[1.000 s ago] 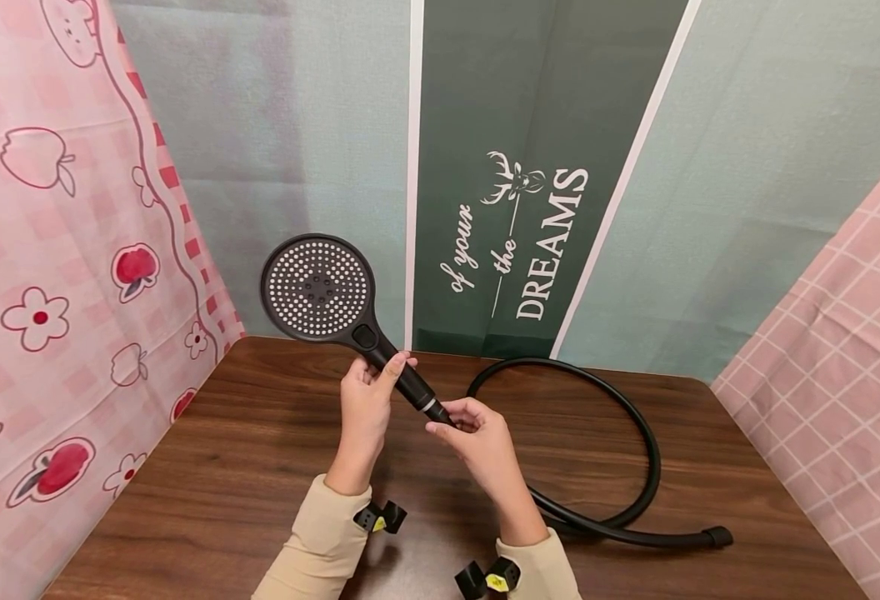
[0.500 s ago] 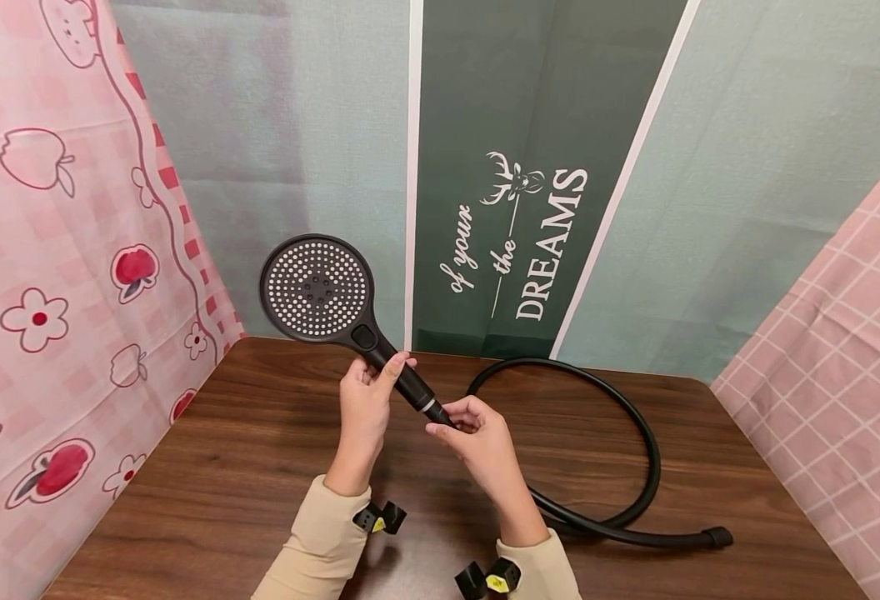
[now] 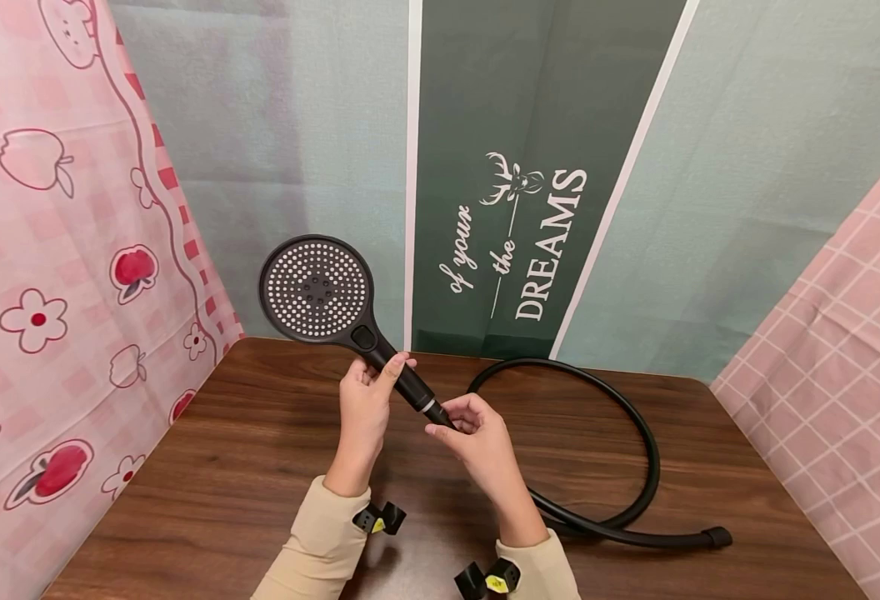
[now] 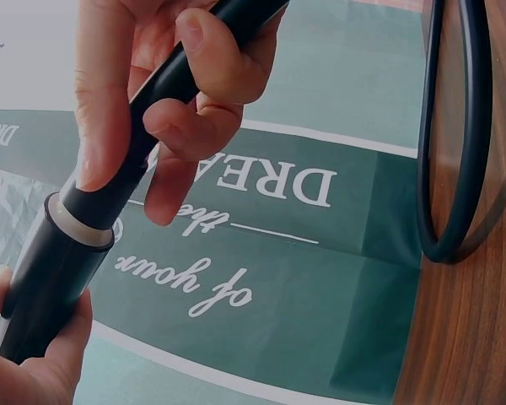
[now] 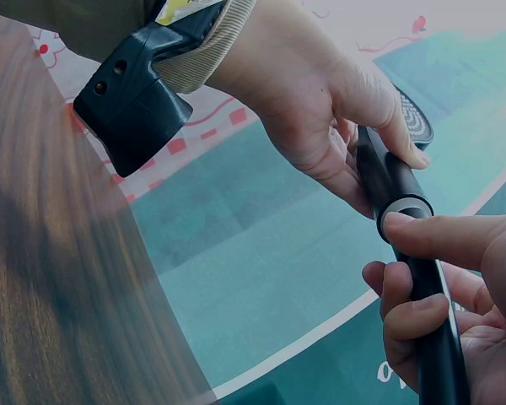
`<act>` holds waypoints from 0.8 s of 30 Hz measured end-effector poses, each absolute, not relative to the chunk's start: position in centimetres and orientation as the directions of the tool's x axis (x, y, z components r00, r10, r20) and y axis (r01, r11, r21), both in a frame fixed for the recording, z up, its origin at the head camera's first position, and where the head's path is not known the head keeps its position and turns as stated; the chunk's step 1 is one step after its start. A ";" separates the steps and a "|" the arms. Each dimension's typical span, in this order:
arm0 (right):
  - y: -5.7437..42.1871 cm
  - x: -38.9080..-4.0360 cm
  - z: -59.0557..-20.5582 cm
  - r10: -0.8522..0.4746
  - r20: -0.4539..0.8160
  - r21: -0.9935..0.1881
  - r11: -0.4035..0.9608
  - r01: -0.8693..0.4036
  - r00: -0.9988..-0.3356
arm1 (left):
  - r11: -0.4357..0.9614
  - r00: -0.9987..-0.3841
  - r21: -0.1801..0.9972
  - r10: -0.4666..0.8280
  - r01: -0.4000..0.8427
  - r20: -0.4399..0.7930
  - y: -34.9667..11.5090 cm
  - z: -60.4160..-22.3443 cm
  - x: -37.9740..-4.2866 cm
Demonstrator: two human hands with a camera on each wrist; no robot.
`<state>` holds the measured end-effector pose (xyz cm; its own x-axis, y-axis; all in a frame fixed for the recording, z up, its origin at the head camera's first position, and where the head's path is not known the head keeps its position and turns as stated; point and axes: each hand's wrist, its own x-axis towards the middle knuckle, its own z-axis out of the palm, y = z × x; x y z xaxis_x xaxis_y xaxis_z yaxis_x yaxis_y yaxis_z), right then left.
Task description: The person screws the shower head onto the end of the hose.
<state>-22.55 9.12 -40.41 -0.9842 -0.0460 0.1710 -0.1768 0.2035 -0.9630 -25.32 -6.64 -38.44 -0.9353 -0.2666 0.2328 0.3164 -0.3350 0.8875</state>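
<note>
A black shower head (image 3: 317, 288) with a round, white-dotted face is held tilted above the table, face toward the head camera. My left hand (image 3: 365, 392) grips its handle (image 3: 413, 387), thumb lying along the front. At the lower end of the handle, my right hand (image 3: 481, 433) pinches the black hose end (image 4: 110, 181) between thumb and fingers. A pale ring (image 4: 80, 224) shows where hose end and handle meet; how far they are joined I cannot tell. The rest of the black hose (image 3: 653, 450) loops over the table behind my right hand.
The brown wooden table (image 3: 207, 467) spreads beneath both hands. The hose's free end (image 3: 717, 537) lies at the right. A green printed cloth (image 3: 530, 83) hangs behind, a pink patterned one (image 3: 35, 250) at left, a pink checked one (image 3: 837, 350) at right.
Both hands keep their places on the handle and hose end. The right fingers shift very slightly around the hose end; little else differs.
</note>
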 end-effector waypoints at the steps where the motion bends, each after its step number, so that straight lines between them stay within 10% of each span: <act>1: 9.1 -22.5 -40.4 -0.046 0.167 -0.964 0.200 -0.173 -0.985 | -0.335 -0.936 0.888 -0.267 0.315 0.231 -6.6 -38.4 -25.3; 24: 9.1 -22.5 -40.4 -0.045 0.167 -0.961 0.214 -0.173 -0.985 | -0.340 -0.937 0.885 -0.258 0.318 0.237 -6.7 -38.5 -25.3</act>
<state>-22.52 9.09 -40.40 -0.9849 -0.0445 0.1672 -0.1728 0.2138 -0.9615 -25.26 -6.72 -38.48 -0.9367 -0.2576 0.2371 0.3176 -0.3400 0.8852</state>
